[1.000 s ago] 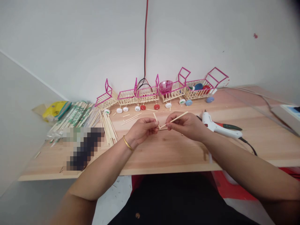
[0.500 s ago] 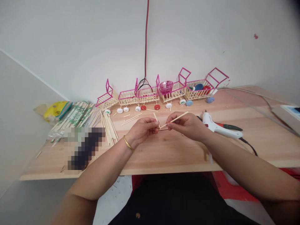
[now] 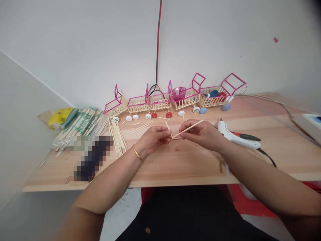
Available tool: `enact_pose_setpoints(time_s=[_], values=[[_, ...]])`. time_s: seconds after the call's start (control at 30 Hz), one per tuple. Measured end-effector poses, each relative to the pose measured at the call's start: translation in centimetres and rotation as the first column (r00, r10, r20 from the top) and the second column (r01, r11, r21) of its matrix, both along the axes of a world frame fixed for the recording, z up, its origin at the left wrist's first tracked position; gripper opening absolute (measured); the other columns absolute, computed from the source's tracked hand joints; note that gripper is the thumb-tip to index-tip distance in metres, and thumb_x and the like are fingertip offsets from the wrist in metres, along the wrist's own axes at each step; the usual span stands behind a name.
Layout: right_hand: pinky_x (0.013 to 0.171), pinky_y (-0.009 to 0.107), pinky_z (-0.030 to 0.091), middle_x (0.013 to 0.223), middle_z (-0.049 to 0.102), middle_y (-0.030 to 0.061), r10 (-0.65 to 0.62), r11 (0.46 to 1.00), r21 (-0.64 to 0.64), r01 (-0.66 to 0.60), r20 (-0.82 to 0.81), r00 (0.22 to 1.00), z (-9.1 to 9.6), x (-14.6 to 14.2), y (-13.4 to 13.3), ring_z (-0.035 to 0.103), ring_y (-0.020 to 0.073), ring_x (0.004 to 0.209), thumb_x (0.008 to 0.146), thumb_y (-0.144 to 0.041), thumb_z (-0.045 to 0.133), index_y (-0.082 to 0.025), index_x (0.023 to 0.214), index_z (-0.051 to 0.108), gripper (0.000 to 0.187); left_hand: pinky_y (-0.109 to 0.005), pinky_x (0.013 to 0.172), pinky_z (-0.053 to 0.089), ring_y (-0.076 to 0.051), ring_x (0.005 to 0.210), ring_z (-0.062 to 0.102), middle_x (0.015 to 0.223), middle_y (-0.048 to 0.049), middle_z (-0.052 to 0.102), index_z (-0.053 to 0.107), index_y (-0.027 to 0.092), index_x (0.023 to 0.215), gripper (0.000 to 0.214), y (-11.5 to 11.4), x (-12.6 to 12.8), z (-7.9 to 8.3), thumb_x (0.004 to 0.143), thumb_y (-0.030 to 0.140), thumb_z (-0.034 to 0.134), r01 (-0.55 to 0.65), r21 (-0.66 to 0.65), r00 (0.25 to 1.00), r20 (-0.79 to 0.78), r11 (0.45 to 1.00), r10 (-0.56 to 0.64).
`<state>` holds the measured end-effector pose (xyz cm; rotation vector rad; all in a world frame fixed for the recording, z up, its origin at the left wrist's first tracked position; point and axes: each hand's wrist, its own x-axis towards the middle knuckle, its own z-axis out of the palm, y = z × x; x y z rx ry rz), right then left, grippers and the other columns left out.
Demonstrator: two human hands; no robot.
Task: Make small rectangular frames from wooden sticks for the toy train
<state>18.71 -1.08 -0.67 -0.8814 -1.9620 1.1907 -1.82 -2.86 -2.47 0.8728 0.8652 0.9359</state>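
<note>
Over the middle of the wooden table (image 3: 175, 167), my left hand (image 3: 152, 139) pinches a short bamboo stick (image 3: 167, 126) that points up and away. My right hand (image 3: 200, 134) pinches a longer bamboo stick (image 3: 188, 128) slanting up to the right. The two sticks meet at their lower ends between my fingertips, forming a V. A gold bangle sits on my left wrist.
A white hot glue gun (image 3: 235, 139) lies just right of my right hand, its cord trailing right. Along the wall stands a row of stick carts with pink frames (image 3: 175, 98) and bottle-cap wheels. Loose sticks (image 3: 117, 137) and wrapped chopsticks (image 3: 82, 124) lie at left.
My hands and the two sticks have stayed nearly still; the view has shifted slightly.
</note>
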Motion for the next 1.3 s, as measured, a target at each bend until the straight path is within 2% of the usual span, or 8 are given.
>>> enact_pose_setpoints(time_s=[0.37,0.67,1.0,1.3], values=[[0.052,0.024,0.039,0.071,0.056,-0.0009,-0.012,0.999,-0.047,0.013,0.014,1.000,-0.17,0.58,0.28,0.050,0.0116,0.062,0.072,-0.038,0.068,-0.021,0.089,0.058,0.027,-0.020,0.053,0.039,-0.006,0.053,0.054,0.064,0.0000,0.060,0.059,0.009,0.076,0.023,0.11,-0.14,-0.25,0.065,0.023,0.074,0.009,-0.004,1.000,-0.004,1.000,-0.009],[0.051,0.024,0.039,0.068,0.056,-0.0009,-0.045,0.993,-0.105,0.046,0.007,0.999,0.19,0.60,0.07,0.050,0.0102,0.059,0.072,-0.039,0.068,-0.020,0.083,0.060,0.023,-0.019,0.054,0.040,-0.006,0.053,0.053,0.064,-0.0005,0.060,0.059,0.009,0.076,0.024,0.03,-0.14,-0.07,0.065,0.024,0.075,0.012,-0.008,1.000,-0.008,1.000,-0.012],[0.053,0.025,0.040,0.067,0.058,-0.0003,-0.029,0.995,-0.099,0.028,-0.006,1.000,0.19,0.53,0.09,0.053,0.0114,0.060,0.074,-0.039,0.066,-0.019,0.082,0.060,0.022,-0.019,0.055,0.041,-0.006,0.055,0.054,0.065,-0.0005,0.060,0.060,0.009,0.078,0.024,0.02,-0.22,-0.16,0.067,0.024,0.074,0.026,-0.010,1.000,0.005,1.000,-0.026],[0.053,0.025,0.040,0.066,0.057,-0.0003,-0.025,0.995,-0.093,0.025,0.000,1.000,0.25,0.45,0.03,0.052,0.0115,0.060,0.073,-0.038,0.067,-0.019,0.081,0.059,0.022,-0.020,0.054,0.042,-0.006,0.054,0.054,0.064,0.0002,0.059,0.060,0.010,0.078,0.027,0.00,-0.16,-0.07,0.063,0.022,0.077,0.025,-0.050,1.000,-0.008,0.998,-0.025]])
